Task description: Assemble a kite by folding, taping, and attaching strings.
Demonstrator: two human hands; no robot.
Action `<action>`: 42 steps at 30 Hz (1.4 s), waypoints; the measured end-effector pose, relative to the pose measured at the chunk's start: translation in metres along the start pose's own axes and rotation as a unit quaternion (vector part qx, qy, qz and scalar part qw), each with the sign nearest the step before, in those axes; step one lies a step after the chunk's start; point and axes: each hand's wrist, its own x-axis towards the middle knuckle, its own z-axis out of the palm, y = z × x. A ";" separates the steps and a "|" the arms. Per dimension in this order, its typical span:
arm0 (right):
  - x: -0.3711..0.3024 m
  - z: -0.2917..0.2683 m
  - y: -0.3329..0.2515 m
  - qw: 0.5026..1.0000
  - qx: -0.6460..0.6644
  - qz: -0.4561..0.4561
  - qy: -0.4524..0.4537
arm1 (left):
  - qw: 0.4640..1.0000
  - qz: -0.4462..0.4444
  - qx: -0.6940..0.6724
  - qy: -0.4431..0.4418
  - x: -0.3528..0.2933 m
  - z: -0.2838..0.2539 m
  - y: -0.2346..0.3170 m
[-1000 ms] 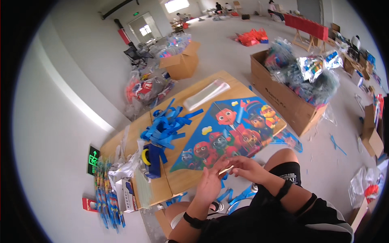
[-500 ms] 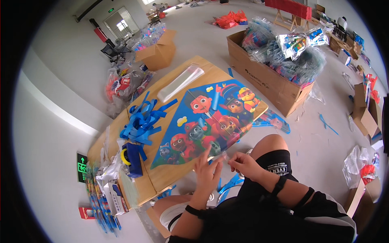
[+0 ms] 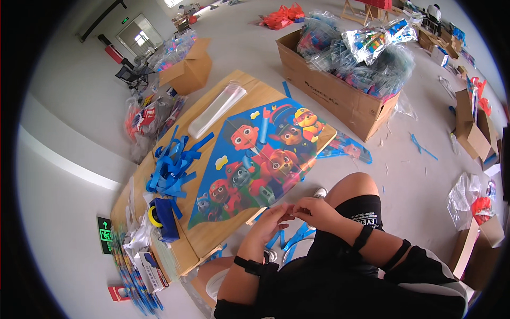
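A kite sail, blue with printed cartoon characters, lies spread across the wooden table. Just past its near edge, my left hand and my right hand meet over my lap, fingertips together. The fingers of both are closed in a pinch. Whatever sits between them is too small to make out. A heap of blue ribbon strips rests left of the sail. Nearer stands a blue tape dispenser with a yellow roll.
Clear plastic sleeves lie at the table's far side. A large carton full of bagged goods stands beyond the table, another carton at far left. Blue strips and scraps litter the floor; open boxes line the right.
My left hand has come down toward my right, its raised fingers now closed in. A small clear piece seen at my right fingertips is now hidden. The view has shifted slightly; the sail stays put.
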 end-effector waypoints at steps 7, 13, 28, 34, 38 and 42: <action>0.014 0.006 0.023 0.979 0.143 0.147 0.013 | 0.954 0.197 0.158 0.160 0.028 -0.002 0.002; 0.057 0.001 0.033 0.933 0.230 0.275 0.038 | 0.791 0.411 0.363 0.270 0.052 0.014 0.043; 0.097 0.005 0.069 0.917 0.201 0.329 0.105 | 0.841 0.287 0.403 0.220 0.118 -0.019 0.058; 0.105 0.006 0.069 0.907 0.218 0.339 0.122 | 0.739 0.346 0.528 0.235 0.140 -0.043 0.049; 0.106 0.006 0.071 0.905 0.214 0.346 0.125 | 0.830 0.289 0.418 0.231 0.150 -0.050 0.048; 0.105 0.005 0.075 0.903 0.213 0.350 0.130 | 0.821 0.277 0.444 0.227 0.151 -0.045 0.050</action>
